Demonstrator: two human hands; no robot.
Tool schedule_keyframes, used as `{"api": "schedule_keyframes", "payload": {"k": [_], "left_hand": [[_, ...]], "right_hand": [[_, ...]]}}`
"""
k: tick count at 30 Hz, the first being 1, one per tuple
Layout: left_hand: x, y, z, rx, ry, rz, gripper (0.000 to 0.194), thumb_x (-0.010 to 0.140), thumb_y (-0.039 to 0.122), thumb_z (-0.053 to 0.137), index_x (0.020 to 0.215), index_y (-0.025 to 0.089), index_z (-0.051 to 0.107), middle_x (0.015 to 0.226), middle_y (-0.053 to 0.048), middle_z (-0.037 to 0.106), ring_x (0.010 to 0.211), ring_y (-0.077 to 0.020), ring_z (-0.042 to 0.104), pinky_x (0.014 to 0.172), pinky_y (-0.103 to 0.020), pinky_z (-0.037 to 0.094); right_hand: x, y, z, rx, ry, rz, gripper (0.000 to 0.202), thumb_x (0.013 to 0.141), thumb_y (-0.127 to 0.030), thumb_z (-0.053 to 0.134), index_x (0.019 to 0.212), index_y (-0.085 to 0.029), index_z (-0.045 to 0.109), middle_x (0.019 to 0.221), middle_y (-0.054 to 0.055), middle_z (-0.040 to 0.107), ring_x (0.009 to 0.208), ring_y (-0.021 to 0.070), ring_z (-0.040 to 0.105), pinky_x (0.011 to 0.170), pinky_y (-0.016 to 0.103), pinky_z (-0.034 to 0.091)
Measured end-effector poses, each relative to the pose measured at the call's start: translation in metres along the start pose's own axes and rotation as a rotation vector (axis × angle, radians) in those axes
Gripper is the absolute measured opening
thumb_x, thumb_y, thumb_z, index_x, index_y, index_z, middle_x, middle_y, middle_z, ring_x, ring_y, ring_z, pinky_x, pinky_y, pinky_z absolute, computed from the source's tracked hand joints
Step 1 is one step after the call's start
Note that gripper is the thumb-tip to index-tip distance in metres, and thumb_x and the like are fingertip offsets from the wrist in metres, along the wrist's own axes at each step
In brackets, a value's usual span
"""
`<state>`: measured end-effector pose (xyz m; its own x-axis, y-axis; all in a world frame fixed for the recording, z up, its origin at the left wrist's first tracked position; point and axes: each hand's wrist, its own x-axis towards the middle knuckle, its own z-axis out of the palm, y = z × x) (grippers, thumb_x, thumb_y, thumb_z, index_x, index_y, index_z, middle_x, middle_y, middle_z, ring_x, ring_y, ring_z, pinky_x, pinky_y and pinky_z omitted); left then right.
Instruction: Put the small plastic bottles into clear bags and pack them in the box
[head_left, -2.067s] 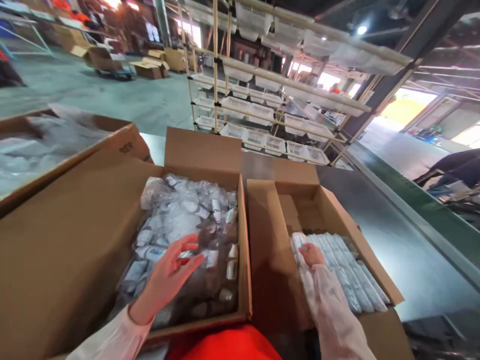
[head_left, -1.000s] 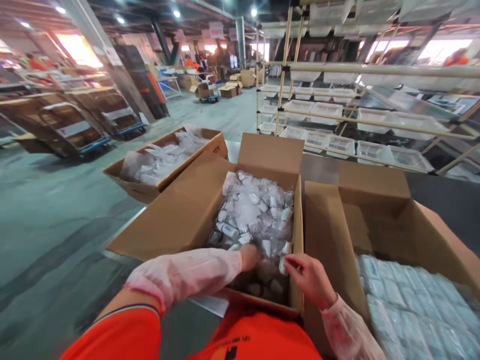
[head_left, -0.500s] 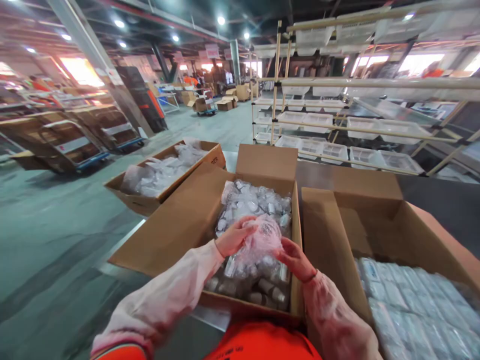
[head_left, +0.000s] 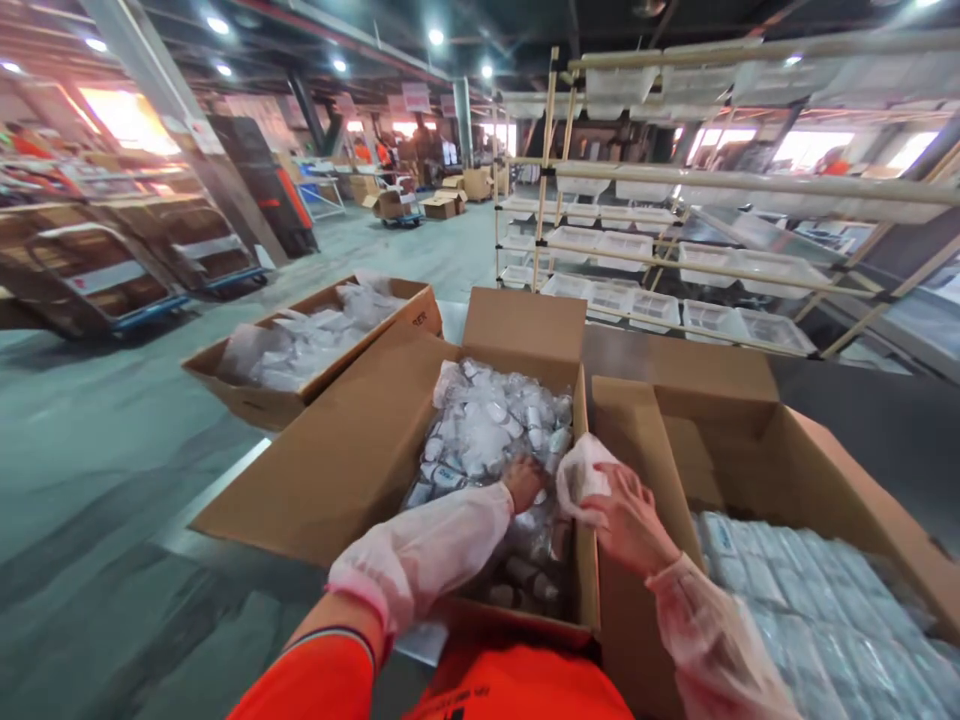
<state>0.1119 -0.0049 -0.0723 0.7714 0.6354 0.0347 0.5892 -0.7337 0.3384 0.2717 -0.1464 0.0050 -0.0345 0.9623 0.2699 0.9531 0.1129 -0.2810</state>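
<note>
In the head view an open cardboard box (head_left: 589, 560) stands in front of me. Inside it lie several white bottles or tubes (head_left: 487, 415) in clear plastic wrapping. My left hand (head_left: 525, 484) reaches down among them, fingers curled and their tips hidden; what they close on, if anything, I cannot make out. Over the box's right edge my right hand (head_left: 631, 512) is closed on a translucent bubble-wrap bag (head_left: 579, 478), whose mouth gapes toward the left hand. Whether anything is inside the bag I cannot tell.
To the right, another open carton (head_left: 637, 450) holds rows of wrapped packs (head_left: 817, 590). A third carton (head_left: 262, 405) with loose clear bags (head_left: 307, 345) stands at the left. Behind is a rack (head_left: 546, 170) of white bins (head_left: 600, 245). Loaded trolleys (head_left: 105, 265) stand far left.
Both hands were on the bubble wrap over the box. The left has let go and moved down among the bottles; the right has carried the wrap rightward. The view has shifted slightly.
</note>
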Motion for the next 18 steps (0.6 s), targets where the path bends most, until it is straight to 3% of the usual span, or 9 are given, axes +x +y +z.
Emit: {"api": "schedule_keyframes", "payload": {"k": [2,3,6,9,11,13,14,16,18], "left_hand": [[0.006,0.009,0.012,0.047,-0.011,-0.047,0.02,0.08,0.005,0.052,0.092,0.009,0.068,0.101,-0.015,0.067,0.111,-0.0278,0.053,0.101,-0.048,0.032],[0.007,0.011,0.014,0.054,-0.007,-0.079,0.02,0.081,0.005,0.05,0.091,0.009,0.067,0.102,-0.017,0.066,0.112,-0.0293,0.053,0.102,-0.05,0.031],[0.007,0.009,0.004,0.054,0.016,-0.16,0.024,0.082,0.01,0.049,0.102,0.008,0.064,0.115,-0.022,0.059,0.108,-0.0323,0.055,0.096,-0.052,0.036],[-0.003,0.012,-0.029,0.006,0.061,-0.176,0.036,0.088,0.025,0.046,0.121,0.011,0.051,0.123,-0.021,0.055,0.103,-0.0275,0.06,0.089,-0.043,0.046],[-0.018,0.024,-0.054,-0.075,0.133,-0.088,0.042,0.093,0.029,0.037,0.132,0.016,0.042,0.13,-0.016,0.054,0.116,-0.0239,0.055,0.097,-0.038,0.044],[-0.036,0.041,-0.07,-0.434,0.289,0.095,0.045,0.091,0.034,0.04,0.134,0.019,0.043,0.131,-0.013,0.056,0.12,-0.0253,0.053,0.101,-0.041,0.043],[-0.045,0.048,-0.072,-0.569,0.3,0.178,0.048,0.089,0.037,0.045,0.134,0.022,0.043,0.132,-0.011,0.056,0.121,-0.0268,0.053,0.102,-0.042,0.043],[-0.058,0.059,-0.064,-0.691,0.273,0.279,0.052,0.079,0.038,0.059,0.13,0.032,0.051,0.129,-0.004,0.06,0.118,-0.0292,0.056,0.102,-0.043,0.046],[-0.06,0.063,-0.042,-0.723,0.184,0.314,0.048,0.072,0.04,0.064,0.12,0.041,0.059,0.125,0.003,0.063,0.114,-0.0298,0.059,0.101,-0.043,0.048]], "right_hand": [[-0.011,0.003,0.008,0.057,-0.115,-0.03,0.023,0.069,-0.03,0.069,0.09,-0.024,0.075,0.126,0.013,0.055,0.121,0.036,0.044,0.093,0.05,0.042],[-0.015,0.006,0.012,0.127,-0.109,-0.042,0.021,0.075,-0.035,0.065,0.088,-0.021,0.074,0.12,0.014,0.058,0.117,0.0327,0.049,0.093,0.047,0.044],[-0.021,0.017,0.023,0.305,0.135,0.008,0.035,0.09,-0.031,0.043,0.069,-0.018,0.069,0.098,0.011,0.065,0.097,0.0222,0.061,0.087,0.039,0.049],[-0.019,0.02,0.037,0.348,0.448,0.135,0.011,0.076,-0.027,0.06,0.069,-0.019,0.062,0.092,0.009,0.06,0.088,0.0218,0.058,0.079,0.038,0.053],[-0.018,0.016,0.048,0.399,0.598,0.208,0.016,0.065,-0.022,0.068,0.08,-0.02,0.06,0.099,0.01,0.054,0.093,0.0234,0.054,0.071,0.035,0.054],[-0.016,0.011,0.058,0.459,0.696,0.253,0.048,0.06,-0.018,0.069,0.105,-0.02,0.056,0.111,0.013,0.047,0.105,0.0267,0.048,0.065,0.032,0.055],[-0.015,0.009,0.063,0.463,0.734,0.255,0.062,0.056,-0.015,0.069,0.115,-0.021,0.051,0.114,0.014,0.044,0.111,0.0288,0.045,0.065,0.032,0.055],[-0.015,0.007,0.073,0.415,0.772,0.243,0.075,0.053,-0.011,0.066,0.124,-0.02,0.044,0.116,0.014,0.044,0.113,0.0288,0.045,0.077,0.036,0.054],[-0.017,0.008,0.08,0.375,0.768,0.259,0.076,0.053,-0.009,0.061,0.126,-0.021,0.043,0.115,0.011,0.047,0.105,0.0251,0.052,0.085,0.038,0.051]]}}
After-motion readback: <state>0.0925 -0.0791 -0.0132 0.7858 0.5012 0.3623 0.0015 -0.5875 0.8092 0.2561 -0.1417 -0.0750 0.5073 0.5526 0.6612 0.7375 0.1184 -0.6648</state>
